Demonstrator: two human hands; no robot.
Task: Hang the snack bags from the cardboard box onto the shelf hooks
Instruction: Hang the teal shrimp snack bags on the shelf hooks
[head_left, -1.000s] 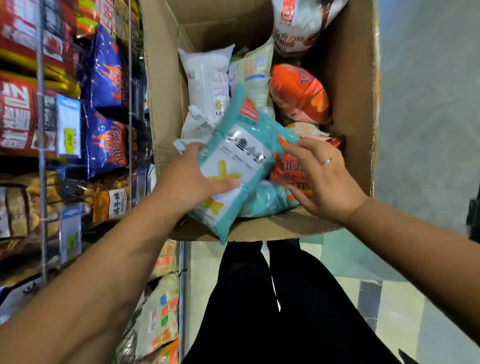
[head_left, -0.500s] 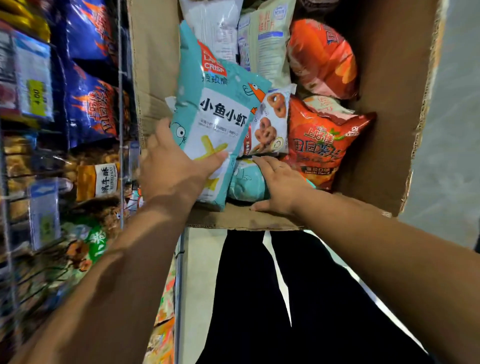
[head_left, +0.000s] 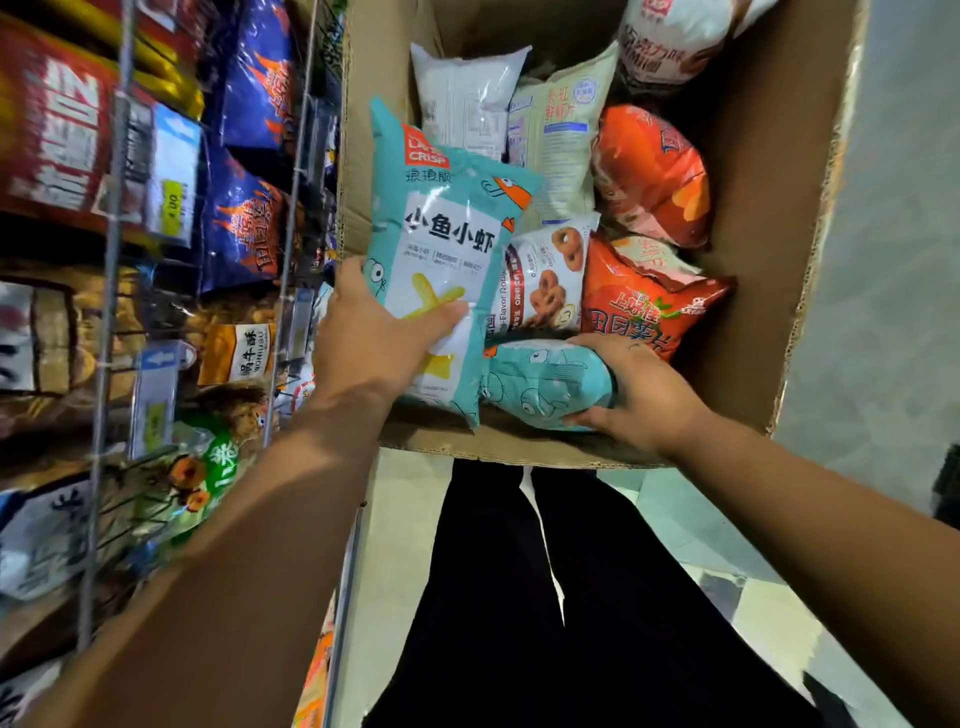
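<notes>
Gripping: left hand (head_left: 374, 343) holds upright teal bag (head_left: 441, 244); right hand (head_left: 644, 395) clasps lying teal bag (head_left: 545, 382) at cardboard box (head_left: 769, 208) near edge.

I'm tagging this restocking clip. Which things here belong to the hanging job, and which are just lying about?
Job: left hand gripping upright teal bag; right hand gripping second teal bag; orange bag; cardboard box; wire rack.
Not involved: blue bags already hanging; price tag; black trousers; floor.

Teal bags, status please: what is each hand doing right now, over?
Left grip holds upright teal bag over box. Right grip holds second teal bag, lying at box's near wall. Neither hung yet; other bags crowd beside them.
</notes>
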